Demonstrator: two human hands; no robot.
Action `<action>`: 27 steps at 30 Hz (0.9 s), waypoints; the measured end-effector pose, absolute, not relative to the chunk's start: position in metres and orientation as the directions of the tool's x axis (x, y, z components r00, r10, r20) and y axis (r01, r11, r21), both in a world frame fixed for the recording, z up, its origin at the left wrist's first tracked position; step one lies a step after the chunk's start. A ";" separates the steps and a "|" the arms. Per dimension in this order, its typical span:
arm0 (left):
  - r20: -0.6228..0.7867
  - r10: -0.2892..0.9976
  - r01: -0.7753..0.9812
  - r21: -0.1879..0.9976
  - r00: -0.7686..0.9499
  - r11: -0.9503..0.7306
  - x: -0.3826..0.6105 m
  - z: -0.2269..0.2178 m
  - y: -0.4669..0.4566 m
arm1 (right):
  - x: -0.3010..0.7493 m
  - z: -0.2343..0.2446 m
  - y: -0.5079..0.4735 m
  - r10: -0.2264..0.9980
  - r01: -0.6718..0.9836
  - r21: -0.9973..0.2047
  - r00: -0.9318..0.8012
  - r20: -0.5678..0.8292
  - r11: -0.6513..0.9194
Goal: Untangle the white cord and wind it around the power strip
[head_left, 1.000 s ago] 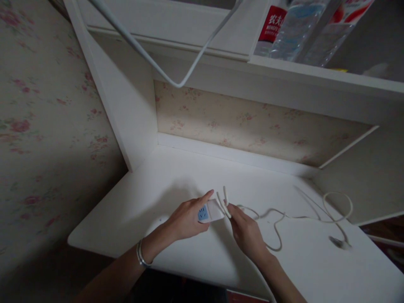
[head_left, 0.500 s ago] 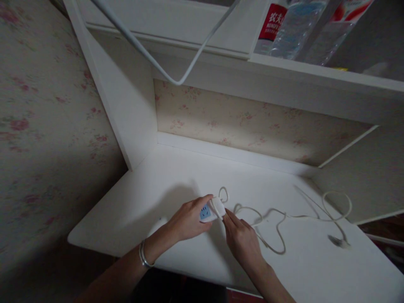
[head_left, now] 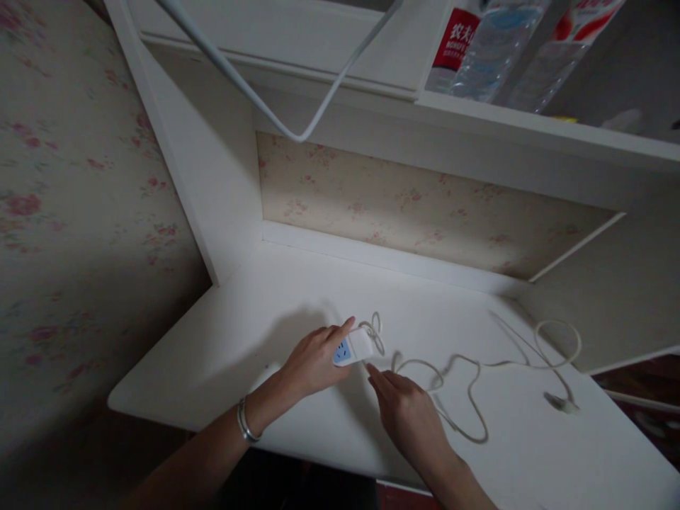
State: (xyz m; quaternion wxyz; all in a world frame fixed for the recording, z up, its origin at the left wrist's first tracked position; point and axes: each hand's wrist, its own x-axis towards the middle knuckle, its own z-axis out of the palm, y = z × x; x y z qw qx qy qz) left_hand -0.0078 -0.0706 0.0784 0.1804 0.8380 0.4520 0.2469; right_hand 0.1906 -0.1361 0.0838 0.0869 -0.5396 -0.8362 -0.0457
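Observation:
My left hand is closed around a small white power strip with a blue socket face, held above the white desk. The thumb lies along its far edge. A thin off-white cord curls in small loops at the strip's right end and trails over the desk to the right. Just below that end, my right hand has its fingers pinched together on a short bit of the cord. Part of the cord is hidden behind the strip and the fingers. The cord's plug lies at the desk's right side.
A white desk has a raised back edge and side panels. Above it, a shelf holds several plastic bottles. A bent white rod or cable hangs close in front. Flowered wallpaper covers the left wall.
The cord that crossed over the strip's white end no longer lies across it; more loops show beyond that end. My right hand has moved slightly down from the strip.

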 end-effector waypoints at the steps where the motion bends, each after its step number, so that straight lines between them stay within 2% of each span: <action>1: 0.241 0.847 0.676 0.518 0.474 -0.525 -0.007 0.079 -0.070 | 0.191 0.085 -0.136 0.885 0.901 -0.029 -0.419 0.203 0.434; 5: 0.201 0.820 0.677 0.477 0.536 -0.560 -0.005 0.083 -0.071 | 0.193 0.082 -0.134 0.882 0.888 -0.072 -0.436 0.180 0.454; 11: 0.217 0.832 0.661 0.520 0.510 -0.541 -0.007 0.077 -0.073 | 0.202 0.070 -0.129 0.993 0.927 -0.359 -0.078 0.093 0.106; 19: 0.288 0.829 0.633 0.540 0.480 -0.555 -0.013 0.066 -0.071 | 0.217 0.072 -0.119 0.992 0.803 -0.588 0.123 0.008 -0.095; 23: 0.308 0.794 0.566 0.570 0.524 -0.595 -0.013 0.071 -0.074 | 0.220 0.068 -0.114 0.999 0.747 -0.664 0.033 0.002 -0.024; 27: 0.270 0.767 0.485 0.641 0.583 -0.594 -0.009 0.078 -0.082 | 0.219 0.058 -0.108 0.998 0.613 -0.790 -0.066 -0.016 0.028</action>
